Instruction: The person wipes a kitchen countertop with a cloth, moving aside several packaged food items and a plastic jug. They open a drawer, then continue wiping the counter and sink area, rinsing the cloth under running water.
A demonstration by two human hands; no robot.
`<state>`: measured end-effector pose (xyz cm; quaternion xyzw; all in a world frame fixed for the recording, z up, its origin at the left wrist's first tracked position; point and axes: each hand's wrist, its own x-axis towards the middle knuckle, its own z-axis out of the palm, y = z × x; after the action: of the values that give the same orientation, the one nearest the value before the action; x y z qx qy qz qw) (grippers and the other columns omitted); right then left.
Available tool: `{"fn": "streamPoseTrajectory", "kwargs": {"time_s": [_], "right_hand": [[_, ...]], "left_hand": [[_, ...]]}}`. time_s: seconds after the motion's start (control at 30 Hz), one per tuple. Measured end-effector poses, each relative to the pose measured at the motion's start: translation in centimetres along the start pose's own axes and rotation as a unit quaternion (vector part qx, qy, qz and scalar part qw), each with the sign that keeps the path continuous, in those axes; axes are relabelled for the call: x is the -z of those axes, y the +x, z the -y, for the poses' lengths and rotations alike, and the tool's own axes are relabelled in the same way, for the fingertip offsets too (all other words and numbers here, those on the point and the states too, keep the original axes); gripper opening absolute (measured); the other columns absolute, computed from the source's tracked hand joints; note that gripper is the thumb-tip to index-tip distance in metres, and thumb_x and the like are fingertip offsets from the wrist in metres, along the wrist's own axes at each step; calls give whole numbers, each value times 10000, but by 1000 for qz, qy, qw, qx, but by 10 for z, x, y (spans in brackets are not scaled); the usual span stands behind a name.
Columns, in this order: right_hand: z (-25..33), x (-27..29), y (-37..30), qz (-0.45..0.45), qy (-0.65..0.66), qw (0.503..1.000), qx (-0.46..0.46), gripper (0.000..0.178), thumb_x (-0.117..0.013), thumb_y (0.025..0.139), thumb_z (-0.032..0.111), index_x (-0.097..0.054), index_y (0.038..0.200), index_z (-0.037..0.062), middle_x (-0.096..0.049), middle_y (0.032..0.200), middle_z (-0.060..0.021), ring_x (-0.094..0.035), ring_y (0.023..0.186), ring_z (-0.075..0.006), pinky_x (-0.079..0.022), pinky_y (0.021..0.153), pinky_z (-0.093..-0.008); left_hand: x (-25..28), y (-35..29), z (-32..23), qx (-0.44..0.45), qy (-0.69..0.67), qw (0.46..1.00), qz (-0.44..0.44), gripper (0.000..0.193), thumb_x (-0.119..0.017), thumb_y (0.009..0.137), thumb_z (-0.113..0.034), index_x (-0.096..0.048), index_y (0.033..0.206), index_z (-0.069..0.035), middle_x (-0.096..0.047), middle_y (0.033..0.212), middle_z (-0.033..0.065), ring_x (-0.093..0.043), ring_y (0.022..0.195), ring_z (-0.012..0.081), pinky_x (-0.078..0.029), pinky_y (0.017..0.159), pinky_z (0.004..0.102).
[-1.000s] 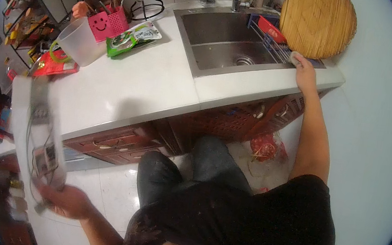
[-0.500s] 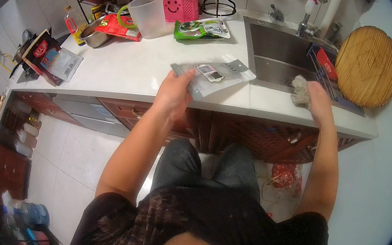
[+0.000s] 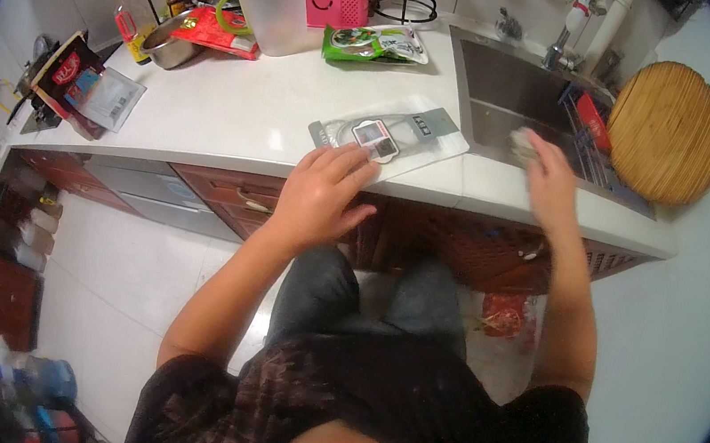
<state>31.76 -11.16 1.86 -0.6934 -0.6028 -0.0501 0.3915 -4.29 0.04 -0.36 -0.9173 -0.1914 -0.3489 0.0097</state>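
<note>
While the left hand (image 3: pixel 323 195) rests its loosely spread fingers on the near edge of a flat plastic packet (image 3: pixel 414 144), thumb well apart, the right hand (image 3: pixel 549 180) is closed around a pale grey wad (image 3: pixel 524 145) by the sink (image 3: pixel 504 80); motion blur hides whether that's cloth or scourer, and whether it's wet. Packet lies on the white counter (image 3: pixel 234 116), near the front edge, right end just beside the sink's near corner. Main risk: slick film on a smooth top, so a sideways push from those fingertips could slide it over the front edge or toward the basin. If the wad is wet, drips could reach the packet. A wide swing of the right arm could also knock the round wooden board (image 3: pixel 671 133), which stands tilted by the wire rack (image 3: pixel 592 154) and could roll. Materials: packet part clear, part grey, with a small shaped label and some thin looped item inside; basin brushed metal; board ribbed with rough streaky grain; jug (image 3: pixel 278 19) cloudy plastic, green handle; green pouch (image 3: pixel 374 45) glossy and crinkled.
</note>
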Motion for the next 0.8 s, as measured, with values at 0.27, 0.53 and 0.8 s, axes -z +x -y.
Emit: {"fn": "streamPoseTrajectory", "kwargs": {"time_s": [0.27,0.53,0.8], "right_hand": [[140,-119,19,98,14,966,241,347,-544,969,116,-645,1302,119,-585,1395,-122,-501,1343,-321,-386,1133,-407],[43,-60,27,88,-91,992,24,424,-446,938,-3,-658,1285,115,-635,1319,-169,-639,1160,-335,-502,1022,-409],[84,-63,22,93,3,964,248,354,-564,895,-12,-708,1203,87,-683,1188,-162,-654,1039,-361,-529,919,-414]], "left_hand": [[-35,-4,16,-2,39,990,-134,281,-709,756,-56,-725,1032,-109,-705,1089,56,-678,1020,244,-505,872,387],[-34,-2,12,8,10,987,-158,257,-733,748,-16,-731,974,-138,-713,1078,42,-686,1009,256,-498,810,391],[-37,-5,11,20,13,984,-177,299,-743,726,-6,-728,990,-146,-711,1080,40,-685,1005,262,-494,804,385]]}}
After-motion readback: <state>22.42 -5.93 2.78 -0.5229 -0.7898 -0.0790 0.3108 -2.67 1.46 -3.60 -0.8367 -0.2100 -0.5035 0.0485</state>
